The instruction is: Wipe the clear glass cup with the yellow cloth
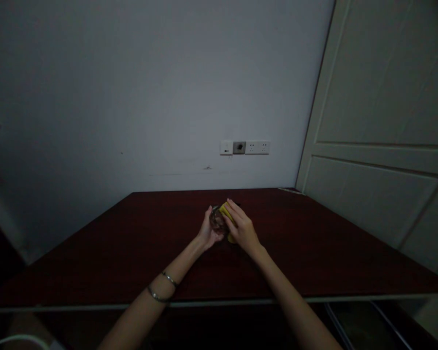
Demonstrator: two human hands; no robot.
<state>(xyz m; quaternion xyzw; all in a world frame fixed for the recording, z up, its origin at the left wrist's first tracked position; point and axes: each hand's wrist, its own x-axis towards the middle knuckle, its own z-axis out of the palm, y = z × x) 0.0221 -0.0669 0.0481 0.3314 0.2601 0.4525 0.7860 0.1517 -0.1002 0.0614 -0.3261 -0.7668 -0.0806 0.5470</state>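
Over the middle of a dark red table (142,243), my left hand (209,232) grips a small clear container (217,221), round in outline and glassy. Its exact kind is hard to make out in the dim light. My right hand (243,228) is closed on a yellow cloth (231,238) and presses it against the container's right side. Part of the cloth hangs below the right palm. The fingers of both hands hide much of the container.
Behind the table stands a pale wall with a row of sockets (257,147). A panelled white door (379,136) borders the right side. The table's front edge (222,302) runs below my forearms. A white cable (20,337) curves at the lower left.
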